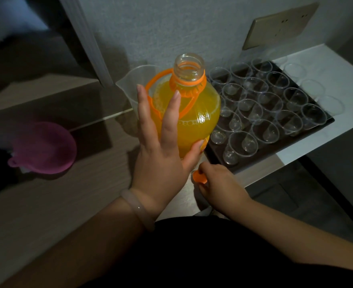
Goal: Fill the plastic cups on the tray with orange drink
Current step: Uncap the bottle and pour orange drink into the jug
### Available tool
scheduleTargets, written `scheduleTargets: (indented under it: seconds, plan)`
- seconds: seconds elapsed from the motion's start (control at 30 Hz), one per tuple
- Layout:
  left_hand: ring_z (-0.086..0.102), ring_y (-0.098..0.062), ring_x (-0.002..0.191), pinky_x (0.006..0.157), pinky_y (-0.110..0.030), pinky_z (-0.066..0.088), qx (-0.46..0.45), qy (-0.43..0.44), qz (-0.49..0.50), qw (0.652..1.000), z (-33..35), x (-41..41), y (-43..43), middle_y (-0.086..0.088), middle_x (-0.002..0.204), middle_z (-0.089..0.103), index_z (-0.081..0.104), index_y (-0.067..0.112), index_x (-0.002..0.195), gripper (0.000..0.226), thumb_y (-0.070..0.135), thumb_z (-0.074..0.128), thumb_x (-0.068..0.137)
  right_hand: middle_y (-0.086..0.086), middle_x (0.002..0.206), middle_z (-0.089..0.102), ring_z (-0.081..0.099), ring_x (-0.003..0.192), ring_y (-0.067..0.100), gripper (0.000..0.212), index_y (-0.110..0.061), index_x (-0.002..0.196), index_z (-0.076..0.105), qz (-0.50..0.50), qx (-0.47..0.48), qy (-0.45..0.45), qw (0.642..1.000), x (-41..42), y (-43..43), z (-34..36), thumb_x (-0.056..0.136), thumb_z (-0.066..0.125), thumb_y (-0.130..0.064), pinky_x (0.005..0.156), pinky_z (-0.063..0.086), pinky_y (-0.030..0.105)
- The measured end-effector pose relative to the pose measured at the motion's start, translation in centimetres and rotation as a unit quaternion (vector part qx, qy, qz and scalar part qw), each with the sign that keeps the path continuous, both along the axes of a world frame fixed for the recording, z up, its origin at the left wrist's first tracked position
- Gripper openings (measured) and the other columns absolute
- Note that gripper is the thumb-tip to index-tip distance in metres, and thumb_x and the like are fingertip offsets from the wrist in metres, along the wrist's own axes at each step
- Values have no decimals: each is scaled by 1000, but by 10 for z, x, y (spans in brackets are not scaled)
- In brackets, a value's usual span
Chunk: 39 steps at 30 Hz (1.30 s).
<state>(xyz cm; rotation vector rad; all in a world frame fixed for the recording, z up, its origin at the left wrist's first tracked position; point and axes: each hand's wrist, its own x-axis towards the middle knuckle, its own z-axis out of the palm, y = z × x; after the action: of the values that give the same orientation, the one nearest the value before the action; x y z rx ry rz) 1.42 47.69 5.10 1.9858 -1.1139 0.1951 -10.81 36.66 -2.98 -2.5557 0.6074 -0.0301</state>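
A big clear bottle of orange drink [198,113] stands upright on the wooden table, its mouth uncapped and an orange carry handle [156,80] hanging at its neck. My left hand [163,146] wraps the bottle's near side, fingers spread. Just below the bottle's base, my right hand [217,186] pinches the orange cap [199,177] low over the table. To the right, a dark tray [329,119] on a white shelf carries several empty clear plastic cups [263,113] in rows.
A clear plastic measuring jug [129,84] stands behind the bottle on the left. A pink funnel [44,148] lies at the table's left with a dark blue object beside it. Three more empty cups [312,88] sit on the shelf beyond the tray. A wall socket plate [279,26] is above.
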Motion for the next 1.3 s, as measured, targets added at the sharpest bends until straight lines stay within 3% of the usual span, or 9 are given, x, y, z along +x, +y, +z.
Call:
scheduleTargets:
  seconds: [0.23, 0.4, 0.53, 0.67, 0.87, 1.03, 1.13, 1.2, 1.3]
  plan:
    - [2, -37, 146, 117, -20, 7, -10, -2, 6, 1000, -1, -1, -2, -28, 153, -5, 14, 22, 144, 88, 38, 72, 80, 4, 91, 62, 56, 87, 24, 23, -25, 85, 41, 48, -40, 59, 996, -3, -3, 3, 86, 61, -36, 66, 41, 32]
    - [3, -39, 145, 118, -29, 14, -16, -10, 11, 1000, -2, -1, -3, -31, 152, -4, 15, 21, 144, 96, 36, 78, 74, -1, 65, 59, 57, 58, 17, 28, -16, 75, 60, -47, -134, -171, 975, -12, -13, 51, 87, 50, -38, 51, 45, 28]
    - [8, -36, 145, 112, -34, 27, -21, 37, 17, 999, -2, -2, -7, -29, 154, -3, 8, 33, 144, 108, 32, 83, 67, -6, 103, 63, 58, 92, -3, 33, -21, 116, 58, -73, 23, -303, 950, 6, -26, 106, 91, 50, -41, 77, 41, 6]
    - [23, -41, 139, 106, -43, 37, -11, 64, 12, 998, -1, -5, -4, -27, 151, 7, 4, 46, 137, 107, 21, 78, 65, -11, 137, 51, 49, 123, -4, 65, -29, 143, 36, -43, 269, -267, 925, 39, -20, 110, 86, 44, -57, 105, 41, 25]
    - [31, -45, 135, 99, -53, 45, -16, 57, 42, 997, 2, -18, 11, -29, 148, 14, 9, 43, 138, 94, 32, 71, 69, -7, 138, 53, 51, 127, 9, 67, -35, 143, 38, -47, 353, -284, 890, 39, -10, 102, 83, 52, -61, 107, 42, 44]
    - [30, -34, 137, 105, -41, 40, -22, 29, 61, 997, -2, -25, 28, -27, 148, 17, 11, 39, 141, 87, 48, 67, 75, -6, 126, 62, 57, 119, 9, 41, -28, 134, 49, -11, 314, -315, 895, 31, -13, 101, 97, 40, -42, 98, 48, 33]
    - [28, -34, 138, 106, -38, 31, -22, 36, 70, 997, -2, -27, 31, -25, 150, 14, 10, 40, 141, 88, 46, 68, 75, -12, 114, 63, 61, 105, 5, 36, -25, 129, 55, -88, 197, -315, 924, 45, -36, 96, 98, 41, -36, 86, 52, 26]
    - [28, -34, 138, 105, -40, 33, -20, 41, 71, 996, -1, -28, 32, -23, 151, 12, 9, 41, 141, 87, 47, 66, 76, -4, 123, 59, 59, 109, 10, 42, -21, 135, 52, -120, 115, -274, 947, 60, -54, 93, 97, 47, -39, 93, 52, 37]
    - [27, -35, 138, 104, -44, 35, -21, 41, 74, 996, -2, -29, 33, -22, 151, 11, 9, 41, 142, 87, 50, 64, 75, 4, 143, 47, 48, 126, 17, 56, -18, 145, 39, -83, 32, -169, 982, 86, -72, 96, 95, 56, -36, 105, 38, 30]
